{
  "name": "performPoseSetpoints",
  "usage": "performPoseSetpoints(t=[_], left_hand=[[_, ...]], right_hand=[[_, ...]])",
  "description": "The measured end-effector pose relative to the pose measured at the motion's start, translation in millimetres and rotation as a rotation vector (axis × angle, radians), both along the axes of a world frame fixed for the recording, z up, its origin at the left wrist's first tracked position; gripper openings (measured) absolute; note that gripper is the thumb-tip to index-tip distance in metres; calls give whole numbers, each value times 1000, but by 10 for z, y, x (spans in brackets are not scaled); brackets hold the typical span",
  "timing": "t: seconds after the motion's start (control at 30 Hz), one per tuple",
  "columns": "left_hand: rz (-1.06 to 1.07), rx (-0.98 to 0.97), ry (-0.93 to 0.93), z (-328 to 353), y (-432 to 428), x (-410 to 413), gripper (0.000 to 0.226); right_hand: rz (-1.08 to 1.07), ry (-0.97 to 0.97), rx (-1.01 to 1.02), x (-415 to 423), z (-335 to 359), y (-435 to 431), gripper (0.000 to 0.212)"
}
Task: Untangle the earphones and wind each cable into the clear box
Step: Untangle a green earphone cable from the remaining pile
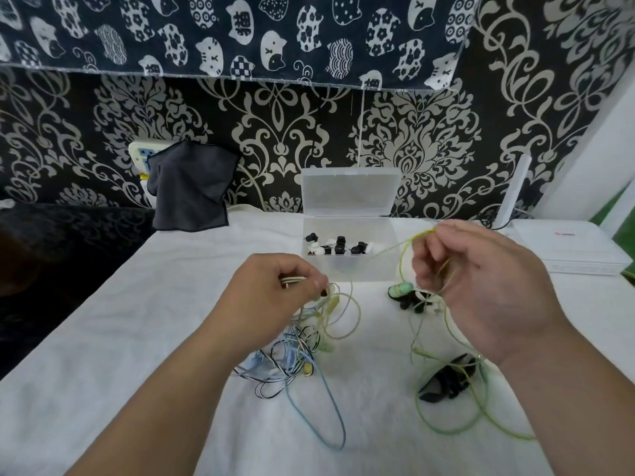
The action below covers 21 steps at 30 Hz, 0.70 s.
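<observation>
1. One worktop covered in white cloth [103,372] filled the lower half of the frame. Nearly all the cable lay loose on it, so the task looked barely started.
2. Two hands were at work. The left hand [271,297], centre frame, had its fingers curled round a small bunch of cream cable loops at the top of the tangle. The right hand [481,280], right of centre, was raised and pinched a thin yellow-green cable [401,266] between its fingertips.
3. One flat white device [567,249] sat at the right edge.
4. One dark grey cloth [192,190] hung against the wall at upper left.
5. One clear plastic box [378,266] stood at centre, beyond the hands, with its hinged lid [350,190] upright and open. No wound cable showed inside, so every cable was probably yet to go in.
6. One knot of cables [292,355] lay at lower centre under the left hand. I counted three kinds in it: pale blue, black-and-white striped, and cream. Where each ended could not be made out, and separating them seemed to be the bulk of the remaining work.
7. The yellow-green cable made a fourth. It trailed from the right hand down into loose loops at lower right, apart from the knot.
8. One black object [446,376] lay among those loops; what it was I could not tell.
9. One mint-green earbud [400,289] rested just in front of the box, beside a few black and white bits.
10. About five small black pieces [340,243], with some white ones, sat in the box.
</observation>
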<state>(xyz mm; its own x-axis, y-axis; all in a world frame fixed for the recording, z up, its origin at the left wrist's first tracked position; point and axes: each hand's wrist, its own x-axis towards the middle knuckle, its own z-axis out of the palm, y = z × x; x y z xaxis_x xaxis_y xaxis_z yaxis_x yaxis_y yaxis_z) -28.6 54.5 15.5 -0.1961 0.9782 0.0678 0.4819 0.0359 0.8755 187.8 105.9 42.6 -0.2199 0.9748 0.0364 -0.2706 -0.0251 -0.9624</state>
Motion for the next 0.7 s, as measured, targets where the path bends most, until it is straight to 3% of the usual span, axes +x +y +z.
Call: performPoseSetpoints(t=[0.17, 0.47, 0.63, 0.7], left_hand=[[69, -21, -45, 2, 3, -37, 22], [236, -17, 33, -24, 47, -19, 49], [320, -98, -571, -11, 77, 47, 31], [353, -83, -700, -9, 87, 70, 20]], right_hand=[[-161, -148, -1, 30, -31, 30, 33], [-250, -137, 50, 17, -44, 26, 33], [-338, -105, 41, 16, -67, 38, 29], [-306, -132, 49, 4, -75, 28, 27]])
